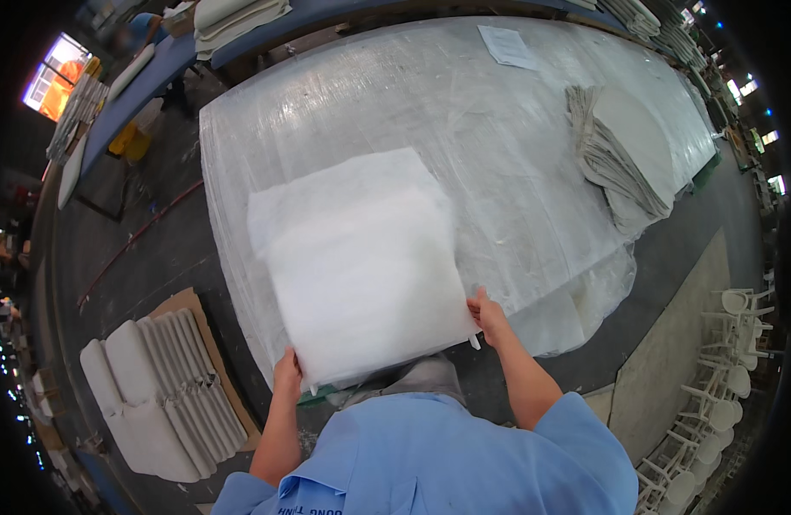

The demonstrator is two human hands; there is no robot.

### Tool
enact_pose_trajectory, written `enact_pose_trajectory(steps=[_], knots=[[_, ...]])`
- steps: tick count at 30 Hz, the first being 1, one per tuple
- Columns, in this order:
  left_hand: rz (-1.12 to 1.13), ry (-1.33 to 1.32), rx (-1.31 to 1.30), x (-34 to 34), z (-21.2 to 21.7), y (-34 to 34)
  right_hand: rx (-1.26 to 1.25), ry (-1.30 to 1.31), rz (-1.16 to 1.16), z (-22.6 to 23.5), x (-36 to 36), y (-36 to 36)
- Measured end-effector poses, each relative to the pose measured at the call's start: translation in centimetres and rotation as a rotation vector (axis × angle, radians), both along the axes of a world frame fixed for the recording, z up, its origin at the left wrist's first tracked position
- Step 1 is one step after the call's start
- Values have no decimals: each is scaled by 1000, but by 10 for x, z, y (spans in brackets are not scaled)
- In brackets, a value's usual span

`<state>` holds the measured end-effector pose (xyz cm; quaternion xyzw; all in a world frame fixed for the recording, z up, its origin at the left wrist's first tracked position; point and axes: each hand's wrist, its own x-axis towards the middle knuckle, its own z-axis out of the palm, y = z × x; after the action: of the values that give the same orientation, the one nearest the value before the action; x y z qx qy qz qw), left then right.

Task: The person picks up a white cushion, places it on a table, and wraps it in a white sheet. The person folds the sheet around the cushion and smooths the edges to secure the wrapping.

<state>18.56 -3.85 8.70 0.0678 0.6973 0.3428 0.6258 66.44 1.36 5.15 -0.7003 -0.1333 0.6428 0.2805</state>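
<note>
Two bare hands hold one white padding sheet (361,266) by its near edge, above the near end of a long tabletop (498,154) wrapped in clear plastic film. The left hand (287,374) has a closed grip on the near left corner, fingers tucked under the sheet and hidden by it; the right hand (488,316) pinches the near right corner, thumb on top. The sheet's far edge looks blurred, so its outline there is hard to make out. A grey cloth (421,378) shows only partly below the sheet. Farther along the tabletop lie a stack of grey fabric pieces (618,154) and a paper sheet (509,45). On the floor to the left, cushions (155,395) rest on cardboard. White chairs (721,403) at the right are cut off by the dark rim.
</note>
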Motion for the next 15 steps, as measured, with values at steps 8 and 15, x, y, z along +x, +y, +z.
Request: enact_pose_trajectory(steps=[8,15], knots=[[79,177,-39,30,-4,-9,94,-261,13,-6,-48,-18],[-11,259,30,46,-1,-26,137,-484,330,0,-44,-15]])
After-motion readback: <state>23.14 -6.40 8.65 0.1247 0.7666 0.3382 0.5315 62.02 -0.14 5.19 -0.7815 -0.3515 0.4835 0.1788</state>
